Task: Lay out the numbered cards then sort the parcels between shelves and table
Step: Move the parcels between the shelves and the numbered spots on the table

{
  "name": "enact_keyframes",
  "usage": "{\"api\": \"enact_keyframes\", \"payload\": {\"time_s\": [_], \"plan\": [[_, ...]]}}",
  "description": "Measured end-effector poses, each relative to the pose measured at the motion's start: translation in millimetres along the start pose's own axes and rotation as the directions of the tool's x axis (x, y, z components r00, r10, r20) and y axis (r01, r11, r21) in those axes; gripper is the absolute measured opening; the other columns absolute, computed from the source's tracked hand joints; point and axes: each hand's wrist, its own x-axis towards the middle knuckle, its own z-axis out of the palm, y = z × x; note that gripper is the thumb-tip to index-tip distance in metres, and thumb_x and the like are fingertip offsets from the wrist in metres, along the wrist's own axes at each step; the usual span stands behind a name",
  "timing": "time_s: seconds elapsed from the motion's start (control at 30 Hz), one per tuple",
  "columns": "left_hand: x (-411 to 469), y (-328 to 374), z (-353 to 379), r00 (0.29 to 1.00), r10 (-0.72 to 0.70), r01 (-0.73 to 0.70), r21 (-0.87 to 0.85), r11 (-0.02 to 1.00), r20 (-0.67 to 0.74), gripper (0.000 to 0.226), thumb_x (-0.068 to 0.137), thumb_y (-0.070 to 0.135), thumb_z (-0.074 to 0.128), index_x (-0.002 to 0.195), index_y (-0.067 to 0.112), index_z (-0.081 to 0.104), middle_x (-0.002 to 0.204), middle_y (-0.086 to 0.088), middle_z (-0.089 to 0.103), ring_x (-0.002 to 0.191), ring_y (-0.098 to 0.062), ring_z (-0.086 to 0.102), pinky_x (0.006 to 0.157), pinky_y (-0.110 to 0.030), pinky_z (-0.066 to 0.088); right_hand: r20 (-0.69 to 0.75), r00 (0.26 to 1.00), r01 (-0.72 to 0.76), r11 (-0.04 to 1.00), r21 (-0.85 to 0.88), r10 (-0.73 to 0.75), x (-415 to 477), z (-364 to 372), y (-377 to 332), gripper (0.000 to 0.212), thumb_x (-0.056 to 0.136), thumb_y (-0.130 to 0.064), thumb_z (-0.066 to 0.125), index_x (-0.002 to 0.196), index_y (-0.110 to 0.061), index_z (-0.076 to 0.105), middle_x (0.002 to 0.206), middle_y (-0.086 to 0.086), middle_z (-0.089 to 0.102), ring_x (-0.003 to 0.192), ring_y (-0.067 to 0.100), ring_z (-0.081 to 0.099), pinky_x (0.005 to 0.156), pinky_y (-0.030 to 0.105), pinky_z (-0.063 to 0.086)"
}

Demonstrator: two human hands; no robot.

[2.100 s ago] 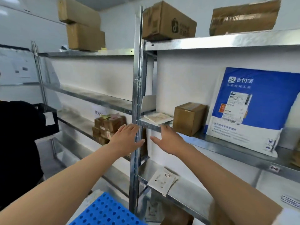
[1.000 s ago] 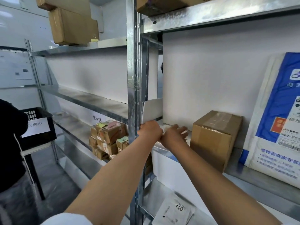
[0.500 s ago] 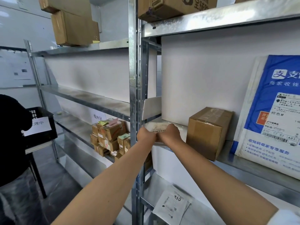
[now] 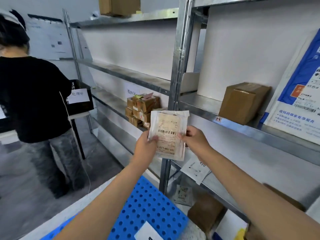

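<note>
A flat white parcel point(image 4: 167, 129) with a barcode label is held up in front of the metal shelf post point(image 4: 180, 70). My left hand point(image 4: 146, 144) grips its left edge and my right hand point(image 4: 194, 139) grips its right edge. Its label faces me upside down. A brown box point(image 4: 242, 103) and a large blue-and-white mailer point(image 4: 297, 94) stand on the middle shelf point(image 4: 199, 103) at the right. A white envelope point(image 4: 195, 168) lies on the shelf below. A white card point(image 4: 147, 231) lies on the blue perforated board point(image 4: 147, 207) at the bottom.
A stack of small brown boxes point(image 4: 142, 108) sits on the left rack. A person in a black top point(image 4: 32, 101) stands at the left beside a black crate point(image 4: 81, 97) on a small table. More boxes point(image 4: 119, 6) rest on the top shelf, and others point(image 4: 206, 212) low down.
Both hands reached the flat parcel on the middle shelf, took hold of it, and pulled it off the shelf toward me. The view has dropped and swung left.
</note>
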Motion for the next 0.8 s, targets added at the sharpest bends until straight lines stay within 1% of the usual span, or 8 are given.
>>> {"api": "enact_keyframes", "payload": {"time_s": [0.07,0.13,0.27,0.4,0.5,0.6,0.67,0.8], "plan": [[-32,-21,-22,0.999,-0.034,0.034,-0.01,0.999,-0.016,0.019,0.1,0.026,0.048,0.112,0.015,0.058,0.102,0.004,0.066,0.09,-0.01,0.063,0.071,-0.025,0.054,0.033,0.999,-0.01,1.0,0.027,0.009,-31,21,14,0.011,0.094,-0.016,0.06,0.105,-0.018,0.063,0.109,-0.002,0.069,0.098,0.017,0.065,0.088,0.036,0.054],[-68,-44,-47,0.996,-0.078,0.078,-0.008,0.997,-0.037,0.018,0.099,0.028,0.051,0.111,0.017,0.06,0.098,0.006,0.067,0.088,-0.007,0.064,0.072,-0.025,0.055,0.069,0.996,-0.053,0.998,0.026,0.051,-65,45,31,0.017,0.094,-0.019,0.06,0.11,-0.017,0.065,0.108,-0.003,0.069,0.098,0.016,0.066,0.088,0.036,0.055],[-132,-89,-93,0.986,-0.155,0.156,0.009,0.988,-0.054,0.015,0.097,0.028,0.056,0.106,0.017,0.063,0.098,0.007,0.069,0.086,-0.005,0.064,0.068,-0.016,0.052,0.158,0.984,-0.098,0.994,0.054,0.088,-122,88,63,0.014,0.094,-0.017,0.06,0.106,-0.02,0.066,0.102,-0.005,0.071,0.094,0.012,0.067,0.079,0.03,0.055],[-190,-118,-138,0.948,-0.258,0.255,-0.038,0.966,-0.186,0.013,0.096,0.024,0.058,0.1,0.016,0.067,0.093,0.004,0.073,0.083,-0.013,0.068,0.059,-0.016,0.052,0.217,0.967,-0.156,0.985,0.078,0.136,-172,129,81,0.009,0.095,-0.016,0.059,0.09,-0.021,0.066,0.094,-0.002,0.071,0.087,0.011,0.067,0.072,0.028,0.055],[-228,-130,-165,0.915,-0.291,0.289,-0.048,0.956,-0.279,0.01,0.095,0.02,0.061,0.091,0.02,0.07,0.089,0.008,0.074,0.081,-0.009,0.069,0.058,-0.013,0.05,0.293,0.944,-0.18,0.981,0.072,0.152,-204,160,87,0.008,0.096,-0.02,0.058,0.093,-0.016,0.065,0.093,0.001,0.072,0.086,0.014,0.068,0.071,0.031,0.056],[-266,-140,-184,0.852,-0.352,0.338,-0.105,0.935,-0.387,0.013,0.094,0.014,0.061,0.091,0.018,0.073,0.089,0.005,0.075,0.082,-0.009,0.07,0.067,-0.019,0.054,0.392,0.908,-0.191,0.978,0.078,0.146,-230,187,92,0.008,0.095,-0.02,0.06,0.09,-0.017,0.065,0.094,0.003,0.072,0.088,0.017,0.069,0.078,0.037,0.057],[-291,-145,-194,0.799,-0.393,0.365,-0.153,0.919,-0.456,0.012,0.093,0.012,0.062,0.094,0.013,0.074,0.09,0.004,0.075,0.085,-0.013,0.07,0.076,-0.027,0.057,0.451,0.881,-0.193,0.979,0.069,0.142,-244,200,93,0.008,0.094,-0.02,0.06,0.088,-0.02,0.064,0.094,0.001,0.072,0.087,0.015,0.069,0.08,0.037,0.057],[-340,-158,-216,0.673,-0.458,0.421,-0.209,0.883,-0.581,0.011,0.092,0.012,0.064,0.097,0.013,0.074,0.086,0.008,0.073,0.08,-0.01,0.067,0.08,-0.026,0.054,0.608,0.787,-0.15,0.988,0.018,0.109,-270,237,100,0.009,0.094,-0.023,0.06,0.089,-0.018,0.065,0.092,0.003,0.072,0.088,0.019,0.069,0.083,0.044,0.056]]}}
